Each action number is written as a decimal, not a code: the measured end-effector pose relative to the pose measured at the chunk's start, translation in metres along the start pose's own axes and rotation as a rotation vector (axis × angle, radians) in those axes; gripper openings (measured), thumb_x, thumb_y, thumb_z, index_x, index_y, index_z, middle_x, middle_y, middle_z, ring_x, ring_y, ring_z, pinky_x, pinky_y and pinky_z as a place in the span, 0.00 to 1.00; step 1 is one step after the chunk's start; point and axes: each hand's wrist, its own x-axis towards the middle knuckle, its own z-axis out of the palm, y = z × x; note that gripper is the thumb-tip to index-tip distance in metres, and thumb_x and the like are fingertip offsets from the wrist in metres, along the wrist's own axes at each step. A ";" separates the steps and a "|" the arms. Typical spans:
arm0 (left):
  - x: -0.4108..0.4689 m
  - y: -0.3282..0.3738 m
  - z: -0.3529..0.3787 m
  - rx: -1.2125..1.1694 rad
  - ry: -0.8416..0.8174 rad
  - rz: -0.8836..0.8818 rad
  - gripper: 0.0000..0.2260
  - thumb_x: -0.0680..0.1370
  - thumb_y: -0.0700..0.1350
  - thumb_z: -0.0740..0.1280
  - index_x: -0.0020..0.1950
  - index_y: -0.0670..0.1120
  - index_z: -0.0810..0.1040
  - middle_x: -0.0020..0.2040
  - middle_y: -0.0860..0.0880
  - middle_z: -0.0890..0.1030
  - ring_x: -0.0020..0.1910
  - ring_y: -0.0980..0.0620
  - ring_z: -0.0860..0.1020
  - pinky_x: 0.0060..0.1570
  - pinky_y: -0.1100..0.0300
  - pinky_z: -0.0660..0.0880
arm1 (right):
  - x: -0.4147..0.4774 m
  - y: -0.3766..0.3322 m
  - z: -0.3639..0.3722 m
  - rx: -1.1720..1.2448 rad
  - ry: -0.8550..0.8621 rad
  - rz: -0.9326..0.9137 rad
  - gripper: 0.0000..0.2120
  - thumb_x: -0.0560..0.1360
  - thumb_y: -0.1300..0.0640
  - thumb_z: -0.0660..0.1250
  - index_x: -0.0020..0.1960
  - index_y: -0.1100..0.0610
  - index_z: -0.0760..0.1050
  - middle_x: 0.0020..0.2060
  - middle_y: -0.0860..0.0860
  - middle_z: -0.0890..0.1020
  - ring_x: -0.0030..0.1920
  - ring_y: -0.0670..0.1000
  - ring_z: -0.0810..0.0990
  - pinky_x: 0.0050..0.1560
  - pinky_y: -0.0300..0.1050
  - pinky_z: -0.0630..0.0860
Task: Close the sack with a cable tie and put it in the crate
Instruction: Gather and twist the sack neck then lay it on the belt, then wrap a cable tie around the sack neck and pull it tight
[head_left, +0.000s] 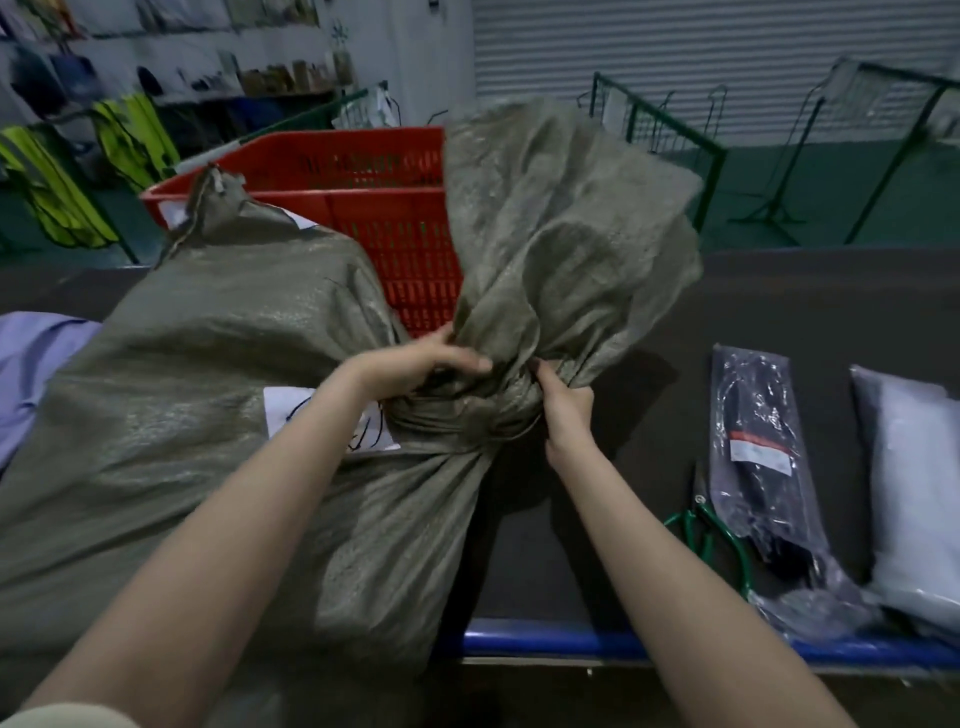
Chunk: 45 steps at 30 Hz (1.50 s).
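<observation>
Before the red crate (332, 171), both hands grip sack (208, 389).

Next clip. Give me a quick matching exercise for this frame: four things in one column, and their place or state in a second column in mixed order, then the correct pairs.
Column 1:
1. sack
2. crate
3. green-handled cutters
4. both hands, left and right

Column 2:
A. lying on the table, partly under a clear packet of black items
B. gripping the bunched fabric
C. red, behind the sack at the far side of the table
D. grey-green, lying on the table, its neck gathered

Pairs: 1-D, 2-C, 3-A, 4-B
</observation>
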 end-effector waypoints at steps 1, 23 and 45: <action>0.003 0.010 0.003 -0.007 0.109 0.025 0.43 0.61 0.55 0.73 0.72 0.49 0.60 0.65 0.51 0.73 0.68 0.49 0.70 0.68 0.57 0.65 | -0.001 0.000 -0.004 -0.016 -0.013 0.000 0.21 0.71 0.58 0.70 0.61 0.65 0.76 0.58 0.57 0.81 0.58 0.54 0.79 0.64 0.49 0.74; 0.111 -0.012 0.149 0.915 -0.096 -0.099 0.52 0.68 0.57 0.70 0.75 0.51 0.34 0.76 0.40 0.59 0.73 0.40 0.62 0.72 0.44 0.59 | 0.006 0.020 -0.160 -0.701 0.038 0.187 0.24 0.71 0.45 0.67 0.58 0.62 0.78 0.57 0.56 0.81 0.57 0.56 0.78 0.54 0.46 0.72; 0.116 -0.018 0.227 1.208 0.014 0.018 0.28 0.78 0.48 0.59 0.75 0.62 0.51 0.78 0.41 0.48 0.77 0.39 0.46 0.70 0.32 0.45 | 0.000 -0.017 -0.242 -0.724 0.438 0.000 0.14 0.74 0.56 0.64 0.57 0.61 0.78 0.55 0.58 0.82 0.53 0.58 0.80 0.52 0.45 0.73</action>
